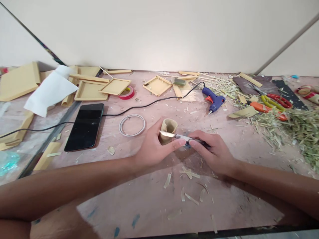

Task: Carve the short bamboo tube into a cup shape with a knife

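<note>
In the head view, my left hand [154, 142] is wrapped round a short, hollow tan tube [170, 125], its open end facing up. My left thumb reaches across toward the knife and touches it near the handle. My right hand [213, 151] grips a craft knife [184, 137], whose blade points left and lies against the near side of the tube's rim. Most of the knife's handle is hidden by my right fingers. Pale cut strips [190, 173] lie scattered on the table just below both hands.
Left of my hands lie a roll of white tape [132, 125] and a black phone [84, 126]. A blue glue gun [214, 99] rests behind my right hand. Shallow tan trays [157, 85] line the back. Shavings [299, 129] and orange-handled tools [267, 109] cover the right side.
</note>
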`<move>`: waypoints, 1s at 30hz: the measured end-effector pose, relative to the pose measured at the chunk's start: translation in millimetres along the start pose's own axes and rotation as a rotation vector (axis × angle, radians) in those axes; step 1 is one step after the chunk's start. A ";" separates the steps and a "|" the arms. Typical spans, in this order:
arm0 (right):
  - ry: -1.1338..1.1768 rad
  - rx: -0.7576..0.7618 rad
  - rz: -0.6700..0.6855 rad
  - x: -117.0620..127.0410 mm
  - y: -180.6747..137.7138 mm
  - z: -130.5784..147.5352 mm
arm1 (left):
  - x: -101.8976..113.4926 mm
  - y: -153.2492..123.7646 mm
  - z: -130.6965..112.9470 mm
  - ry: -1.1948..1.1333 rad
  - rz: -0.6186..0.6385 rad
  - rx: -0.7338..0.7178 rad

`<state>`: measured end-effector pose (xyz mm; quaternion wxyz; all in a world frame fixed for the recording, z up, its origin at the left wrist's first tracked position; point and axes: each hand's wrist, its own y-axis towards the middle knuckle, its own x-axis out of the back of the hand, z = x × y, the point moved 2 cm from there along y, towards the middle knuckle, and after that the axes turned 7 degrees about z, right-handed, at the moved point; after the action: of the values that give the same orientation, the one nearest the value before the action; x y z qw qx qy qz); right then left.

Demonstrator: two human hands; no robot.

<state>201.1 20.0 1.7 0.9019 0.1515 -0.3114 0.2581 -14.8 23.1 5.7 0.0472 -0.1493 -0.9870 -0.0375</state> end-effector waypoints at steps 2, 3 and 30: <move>0.017 -0.008 0.029 -0.8 0.1 0.2 | -1.1 -0.3 -0.4 0.012 0.009 0.008; 0.032 -0.009 0.033 -0.9 0.2 0.2 | -1.7 -0.2 -0.2 0.024 0.015 0.014; 0.134 -0.063 -0.173 2.8 3.8 0.0 | 28.8 15.7 -27.8 0.188 0.126 -0.224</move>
<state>200.9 24.2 3.9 0.9439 0.1319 -0.2441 0.1791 -35.2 44.0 37.2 0.1247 -0.2112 -0.9564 -0.1583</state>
